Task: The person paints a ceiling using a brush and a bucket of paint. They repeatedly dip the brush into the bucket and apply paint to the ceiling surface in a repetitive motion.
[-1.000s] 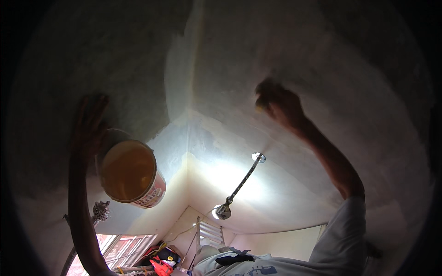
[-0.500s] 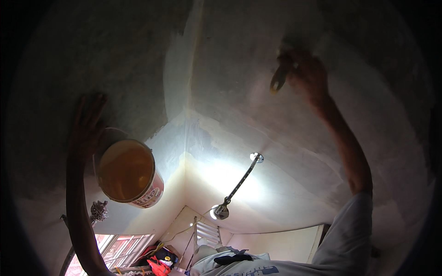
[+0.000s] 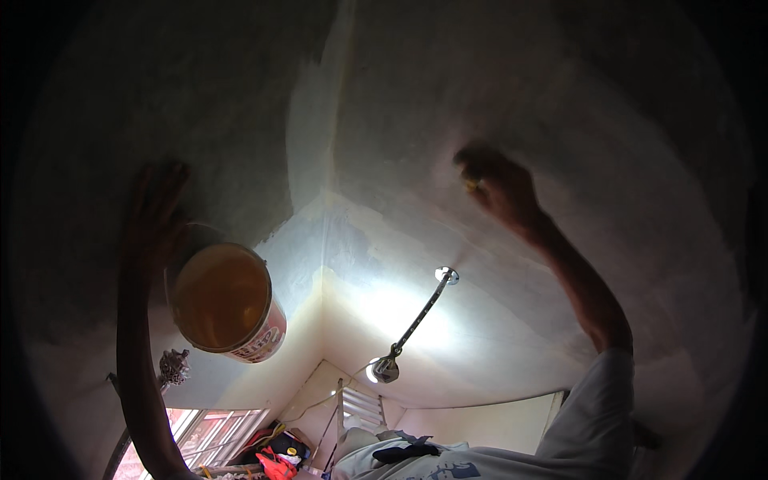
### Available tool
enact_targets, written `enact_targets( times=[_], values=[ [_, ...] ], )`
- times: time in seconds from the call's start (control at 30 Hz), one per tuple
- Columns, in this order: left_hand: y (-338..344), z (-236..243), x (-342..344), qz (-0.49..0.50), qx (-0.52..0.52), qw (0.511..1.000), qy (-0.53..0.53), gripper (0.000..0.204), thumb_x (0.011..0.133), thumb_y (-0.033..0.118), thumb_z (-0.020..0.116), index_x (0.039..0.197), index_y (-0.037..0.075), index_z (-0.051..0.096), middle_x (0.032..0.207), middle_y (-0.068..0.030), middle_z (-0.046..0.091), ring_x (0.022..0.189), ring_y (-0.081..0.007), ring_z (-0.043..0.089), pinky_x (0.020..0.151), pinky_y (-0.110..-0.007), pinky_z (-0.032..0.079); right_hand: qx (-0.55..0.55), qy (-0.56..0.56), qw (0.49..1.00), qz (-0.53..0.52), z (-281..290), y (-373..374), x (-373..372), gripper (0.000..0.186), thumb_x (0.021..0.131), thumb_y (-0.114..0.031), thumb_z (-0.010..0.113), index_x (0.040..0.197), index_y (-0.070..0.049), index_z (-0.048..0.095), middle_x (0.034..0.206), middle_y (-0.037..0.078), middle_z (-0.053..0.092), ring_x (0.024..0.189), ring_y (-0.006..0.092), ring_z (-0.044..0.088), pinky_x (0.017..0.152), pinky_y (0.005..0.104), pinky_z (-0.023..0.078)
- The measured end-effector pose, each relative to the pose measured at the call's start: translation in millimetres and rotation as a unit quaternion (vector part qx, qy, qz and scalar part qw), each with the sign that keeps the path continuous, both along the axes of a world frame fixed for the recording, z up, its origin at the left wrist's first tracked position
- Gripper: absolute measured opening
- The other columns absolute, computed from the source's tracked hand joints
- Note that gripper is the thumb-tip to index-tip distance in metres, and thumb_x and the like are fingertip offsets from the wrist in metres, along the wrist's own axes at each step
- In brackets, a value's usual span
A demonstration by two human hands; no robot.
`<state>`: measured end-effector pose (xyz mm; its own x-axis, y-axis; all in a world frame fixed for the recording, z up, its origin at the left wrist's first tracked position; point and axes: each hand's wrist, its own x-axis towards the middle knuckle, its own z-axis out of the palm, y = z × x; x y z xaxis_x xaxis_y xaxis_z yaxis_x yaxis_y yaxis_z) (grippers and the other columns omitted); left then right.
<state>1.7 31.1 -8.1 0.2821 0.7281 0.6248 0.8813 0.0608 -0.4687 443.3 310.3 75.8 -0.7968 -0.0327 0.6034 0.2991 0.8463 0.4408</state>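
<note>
**K:** Since the camera is tipped straight up at the ceiling (image 3: 560, 104), both arms read as raised overhead. Left hand (image 3: 156, 216) is up at the rim of the paint bucket (image 3: 228, 300), fingers spread flat toward the ceiling. Whether it actually grips a handle or just props the bucket from behind, I cannot tell; the bucket hides the palm.

**R:** Bucket position?

**K:** High on the left, mouth facing the camera, yellowish inside, pale wall with a printed band. My read: held up there so the load sits close to the work surface, short travel for the other hand.

**R:** Right hand?

**K:** Right hand (image 3: 496, 188) is closed around something small, a yellowish bit (image 3: 474, 185) showing at the knuckles. Too dark to name: brush, sponge or pad. It sits against the ceiling, right of the corner seam (image 3: 324, 200) where three surfaces meet.

**R:** Why there?

**K:** Surface near the corner looks paler and patchy, darker out toward the hand. Likely working outward from the seam, but that is judgement.

**R:** Anything else?

**K:** Lamp on a rod (image 3: 412, 324), lit, hanging from a ceiling mount. Window (image 3: 200, 432) low left, coloured clutter (image 3: 276, 460) beside it. White sleeve (image 3: 592, 424) on the right arm. Hands are well apart.
</note>
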Motion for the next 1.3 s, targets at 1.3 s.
enact_targets(
  times=[1.3],
  values=[
    [-23.4,16.0,4.1,0.040,-0.012,0.999,0.034,0.018,0.070,0.017,0.069,0.081,0.003,0.067,0.151,-0.0114,0.028,0.143,-0.0231,0.020,0.118,-0.051,0.011,0.233,0.091,0.965,-0.077,134.3,-14.6,24.4,0.026,0.081,-0.012,0.065,0.107,-0.015,0.064,0.105,0.004,0.064,0.094,0.0246,0.063,0.077,0.0344,0.053]
  ],
)
